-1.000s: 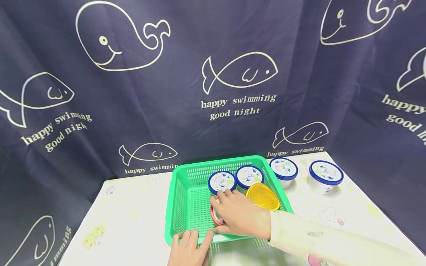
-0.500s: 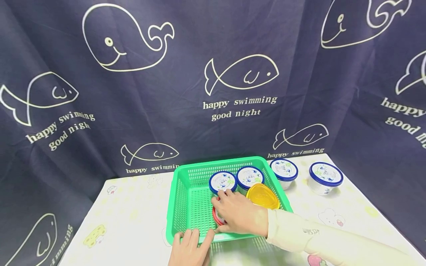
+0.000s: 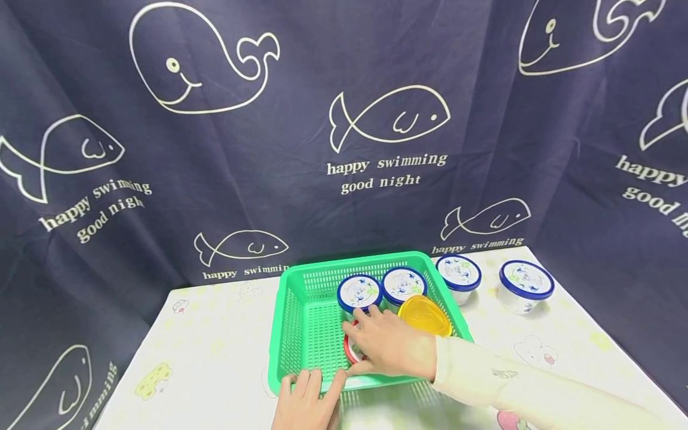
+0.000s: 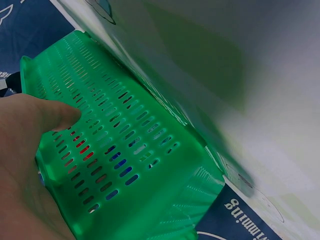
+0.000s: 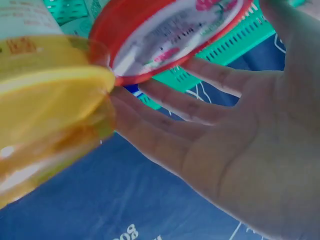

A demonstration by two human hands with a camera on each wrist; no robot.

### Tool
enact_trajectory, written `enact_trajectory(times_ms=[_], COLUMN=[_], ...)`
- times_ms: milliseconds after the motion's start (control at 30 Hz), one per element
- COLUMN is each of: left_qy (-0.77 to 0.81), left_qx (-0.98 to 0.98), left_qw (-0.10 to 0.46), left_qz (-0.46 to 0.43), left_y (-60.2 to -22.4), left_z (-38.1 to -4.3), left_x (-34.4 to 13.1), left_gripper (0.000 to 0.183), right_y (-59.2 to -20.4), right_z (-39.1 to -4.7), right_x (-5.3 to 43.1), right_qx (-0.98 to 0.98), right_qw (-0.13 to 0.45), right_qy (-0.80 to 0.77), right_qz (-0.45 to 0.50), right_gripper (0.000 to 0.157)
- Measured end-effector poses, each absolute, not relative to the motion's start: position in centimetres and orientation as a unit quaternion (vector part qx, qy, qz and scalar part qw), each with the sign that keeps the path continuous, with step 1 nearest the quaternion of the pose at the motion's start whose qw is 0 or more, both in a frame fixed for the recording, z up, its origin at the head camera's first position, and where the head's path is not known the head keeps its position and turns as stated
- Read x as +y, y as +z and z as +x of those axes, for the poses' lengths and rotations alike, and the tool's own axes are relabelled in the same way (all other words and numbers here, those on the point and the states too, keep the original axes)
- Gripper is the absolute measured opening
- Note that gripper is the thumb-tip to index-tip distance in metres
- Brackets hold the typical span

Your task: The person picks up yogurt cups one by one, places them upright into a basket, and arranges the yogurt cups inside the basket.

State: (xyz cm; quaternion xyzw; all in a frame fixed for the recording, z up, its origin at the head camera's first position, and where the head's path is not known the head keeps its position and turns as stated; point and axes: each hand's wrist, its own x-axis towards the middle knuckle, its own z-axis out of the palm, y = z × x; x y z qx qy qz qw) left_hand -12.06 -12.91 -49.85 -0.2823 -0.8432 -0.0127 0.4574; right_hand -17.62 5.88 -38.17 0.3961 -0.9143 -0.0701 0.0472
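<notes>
A green plastic basket [image 3: 289, 334] stands on the table. My left hand [image 3: 304, 401] grips its near rim, fingers over the edge, and in the left wrist view the thumb [image 4: 62, 115] lies against the perforated outer wall. Inside the basket, my right hand [image 3: 395, 346] holds a round tub with a red lid [image 5: 170, 37], its fingers spread around the lid's edge; the hand covers much of it in the head view. Right beside it is a tub with a translucent yellow lid [image 3: 424, 316]. Behind them stand two blue-lidded tubs [image 3: 359, 292], [image 3: 404, 284].
Two more blue-lidded tubs, one nearer [image 3: 458, 273] and one farther right [image 3: 527, 279], stand on the table outside the basket's right side. A light patterned cloth [image 3: 209, 352] covers the table. Dark blue curtains [image 3: 301, 197] with fish drawings hang behind and on both sides.
</notes>
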Motion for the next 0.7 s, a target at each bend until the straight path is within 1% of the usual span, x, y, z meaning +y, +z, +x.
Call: enact_trajectory(times_ms=[100,200,400,467,600,700], left_qy=[-0.009,-0.003,-0.014,-0.020,-0.024,-0.023], left_qx=[-0.851,-0.861,-0.856,-0.855,-0.863,-0.862], left_qw=[0.442,0.423,0.431,0.433,0.418,0.420], left_qz=[-0.284,-0.283,-0.285,-0.286,-0.283,-0.283], left_y=[-49.6,-49.3,-49.2,-49.2,-49.2,-49.3], left_z=[-11.9,-11.7,-11.8,-11.8,-11.7,-11.7], left_x=[-12.9,-13.0,-13.0,-13.0,-13.0,-13.0], left_gripper=[0.038,0.041,0.039,0.038,0.039,0.039], right_y=[-37.7,-37.3,-37.1,-37.0,-36.9,-36.8], right_z=[-17.5,-17.3,-16.9,-16.7,-16.4,-16.2], right_x=[6.4,7.0,8.0,8.3,9.0,9.6], right_qx=[-0.920,-0.923,-0.927,-0.927,-0.927,-0.929], right_qw=[0.032,0.027,0.044,0.047,0.062,0.077], right_qy=[-0.049,-0.021,0.014,0.022,0.036,0.039], right_qz=[0.389,0.382,0.372,0.372,0.368,0.361], right_gripper=[0.074,0.071,0.063,0.063,0.062,0.062])
